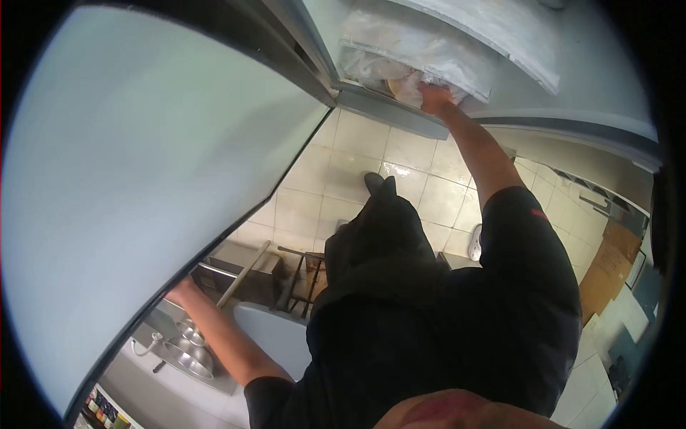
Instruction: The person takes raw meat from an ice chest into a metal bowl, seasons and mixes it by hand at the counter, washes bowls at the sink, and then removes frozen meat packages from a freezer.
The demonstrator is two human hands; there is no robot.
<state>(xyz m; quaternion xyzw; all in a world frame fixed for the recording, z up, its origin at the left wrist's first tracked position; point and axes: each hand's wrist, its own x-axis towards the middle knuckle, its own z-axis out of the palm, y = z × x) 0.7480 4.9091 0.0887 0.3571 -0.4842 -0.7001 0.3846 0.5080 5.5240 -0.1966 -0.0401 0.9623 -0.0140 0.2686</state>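
A large pale freezer door (164,143) stands swung open on the left. My left hand (181,289) is closed on its edge, low in the view, with the fingers partly hidden. At the top, frosted white shelves (414,43) line the inside of the freezer. My right hand (436,98) reaches into the bottom level, beneath the lowest frosted shelf. Its fingers are closed on a clear plastic bag (407,89), whose contents I cannot make out. Other crumpled plastic lies to the left of this hand.
Cream floor tiles (357,136) lie under my feet, with a dark shoe (373,183) showing. Metal bowls (189,354) sit on a counter at lower left, near a blue-grey surface (271,332). A white shoe (475,243) and brown cardboard (611,264) are to the right.
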